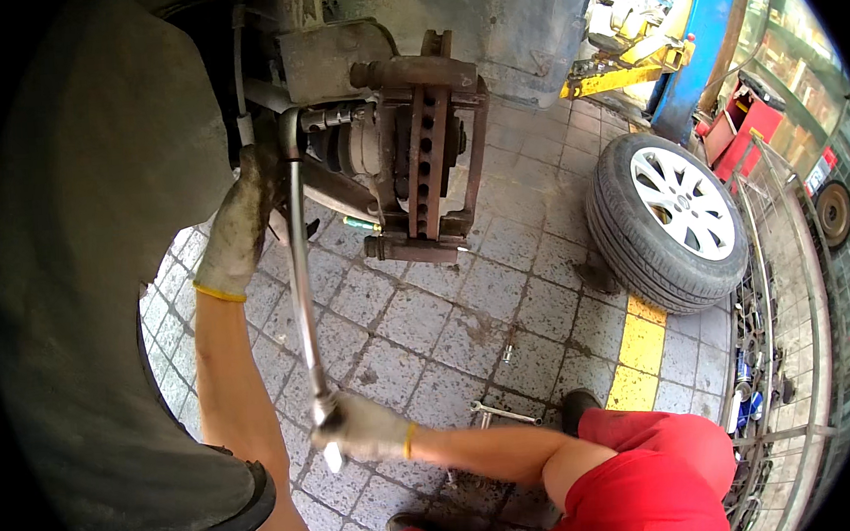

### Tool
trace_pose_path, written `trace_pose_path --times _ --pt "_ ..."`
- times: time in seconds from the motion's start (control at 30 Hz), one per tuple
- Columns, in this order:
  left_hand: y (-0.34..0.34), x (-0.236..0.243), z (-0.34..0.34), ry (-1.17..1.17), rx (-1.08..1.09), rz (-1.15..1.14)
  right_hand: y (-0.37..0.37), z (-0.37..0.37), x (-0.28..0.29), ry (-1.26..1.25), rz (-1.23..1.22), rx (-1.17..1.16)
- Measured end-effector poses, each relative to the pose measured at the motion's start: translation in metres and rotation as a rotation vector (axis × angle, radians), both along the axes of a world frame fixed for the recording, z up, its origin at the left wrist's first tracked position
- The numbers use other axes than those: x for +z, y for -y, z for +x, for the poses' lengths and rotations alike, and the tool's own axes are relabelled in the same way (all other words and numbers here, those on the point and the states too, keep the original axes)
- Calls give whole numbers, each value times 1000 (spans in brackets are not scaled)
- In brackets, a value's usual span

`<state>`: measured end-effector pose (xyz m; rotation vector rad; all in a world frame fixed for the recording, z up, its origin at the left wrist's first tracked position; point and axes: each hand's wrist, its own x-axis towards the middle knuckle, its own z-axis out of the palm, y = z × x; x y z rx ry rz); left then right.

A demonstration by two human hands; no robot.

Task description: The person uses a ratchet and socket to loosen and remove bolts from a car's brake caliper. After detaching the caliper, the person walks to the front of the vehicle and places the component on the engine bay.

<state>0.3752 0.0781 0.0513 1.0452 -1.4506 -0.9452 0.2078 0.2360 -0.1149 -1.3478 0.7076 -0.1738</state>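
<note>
White, grubby glove fabric is covering the right hand, which is wrapping around the lower grip of a long chrome ratchet wrench. Its forearm is coming in from the right, lying almost level above a red-clothed knee. The left hand is reaching upward, its forearm running nearly straight up the picture, and its darkened fingers are lying beside the wrench head; I cannot tell whether they are closing on it. The wrench is standing nearly upright in view, its head meeting a socket that is pointing into the back of the rusty brake assembly.

A dark fender is filling the left side, crowding the left arm, while a grey body panel is hanging above the brake. On the tiled floor, a combination spanner is lying near the right forearm. Farther right, a wheel is resting beside a yellow stripe, and a blue lift post is rising behind it.
</note>
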Motion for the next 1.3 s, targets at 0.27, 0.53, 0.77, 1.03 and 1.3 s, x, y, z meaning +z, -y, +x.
trace_pose_path --times 0.27,0.53,0.77,1.03,1.3 --pt "21 2 -31 -10 -84 -10 219 -12 -132 -106 -201 -754" --pt "5 -4 2 2 -19 4 -50 8 2 124 -84 -187" --pt "-1 -4 7 0 -3 2 152 27 -80 237 181 -498" --pt "8 -4 -1 -15 -48 -12 -11 19 -29 6 -38 -321" --pt "26 -19 -8 -45 -82 0 67 -10 -28 83 40 -314"
